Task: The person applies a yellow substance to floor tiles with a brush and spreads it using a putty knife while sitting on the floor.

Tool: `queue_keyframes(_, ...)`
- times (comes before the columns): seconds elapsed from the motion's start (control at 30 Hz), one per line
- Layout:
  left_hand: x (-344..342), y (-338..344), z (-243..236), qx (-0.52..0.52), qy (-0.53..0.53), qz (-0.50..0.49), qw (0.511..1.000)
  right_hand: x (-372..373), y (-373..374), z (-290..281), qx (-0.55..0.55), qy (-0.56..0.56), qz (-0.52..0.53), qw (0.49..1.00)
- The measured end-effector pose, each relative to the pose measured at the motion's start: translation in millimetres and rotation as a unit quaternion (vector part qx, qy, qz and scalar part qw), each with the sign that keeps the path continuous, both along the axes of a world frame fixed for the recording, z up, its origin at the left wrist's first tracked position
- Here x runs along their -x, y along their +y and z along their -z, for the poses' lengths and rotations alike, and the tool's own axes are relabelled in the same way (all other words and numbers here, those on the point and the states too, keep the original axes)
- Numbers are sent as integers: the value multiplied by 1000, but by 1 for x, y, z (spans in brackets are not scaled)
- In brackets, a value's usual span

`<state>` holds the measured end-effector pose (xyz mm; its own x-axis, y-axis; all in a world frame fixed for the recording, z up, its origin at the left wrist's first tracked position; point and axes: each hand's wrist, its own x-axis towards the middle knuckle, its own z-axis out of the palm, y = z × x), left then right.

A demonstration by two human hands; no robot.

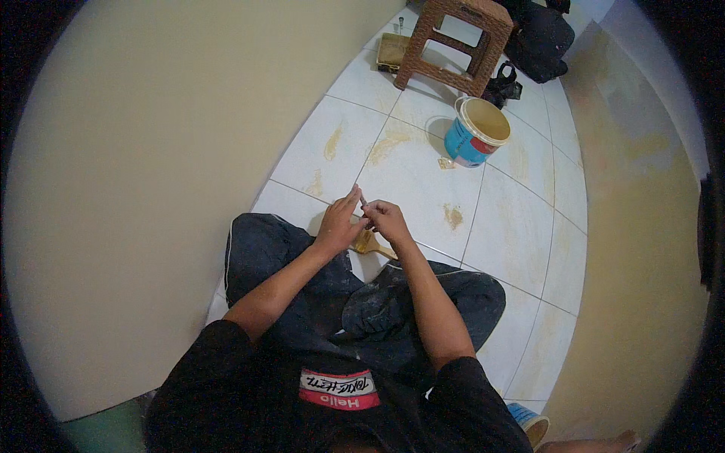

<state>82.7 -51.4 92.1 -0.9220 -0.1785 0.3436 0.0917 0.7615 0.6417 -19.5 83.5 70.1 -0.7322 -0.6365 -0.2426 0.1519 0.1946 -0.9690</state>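
Observation:
I sit cross-legged on the tiles, both hands close together in front of my knees. The fingers of my left hand (339, 222) are stretched out and lie side by side, with the thumb toward the right hand. My right hand (388, 221) is closed in a pinch beside it. From that pinch a small slim stick (363, 199) points up against the left fingers; its exact kind is too small to make out. Just below the hands, a flat paintbrush with a wooden handle (384, 251) lies between my legs, its bristle end partly covered by the left hand.
A blue and white bucket (467, 143) stands ahead to the right. Beyond it are a brown woven-pattern stool (477, 66), a yellowish box (391, 51) and dark bags (539, 39). Walls rise on both sides. A second bucket (538, 430) and a bare limb (593, 445) show at lower right.

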Motion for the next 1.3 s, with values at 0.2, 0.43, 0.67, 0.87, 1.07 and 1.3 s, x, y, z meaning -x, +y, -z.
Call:
queue_keyframes(0.2,-1,0,-1,-61,-11,-13,998,1,0,-2,35,39,-41,998)
queue_keyframes(0.43,-1,-3,-4,-65,11,-73,995,-7,-3,-13,56,201,-45,977)
queue_keyframes(0.67,-6,-6,-10,-30,24,-92,995,-12,-6,-23,39,162,-64,984)
queue_keyframes(0.87,-5,-8,-8,-29,25,-102,994,-10,-7,-22,57,129,-61,988)
queue_keyframes(1.07,2,-4,-10,-38,87,-86,992,-8,-5,-19,86,109,-78,987)
queue_keyframes(1.3,-4,-8,4,-112,85,-104,985,-18,-11,-33,95,65,-73,991)
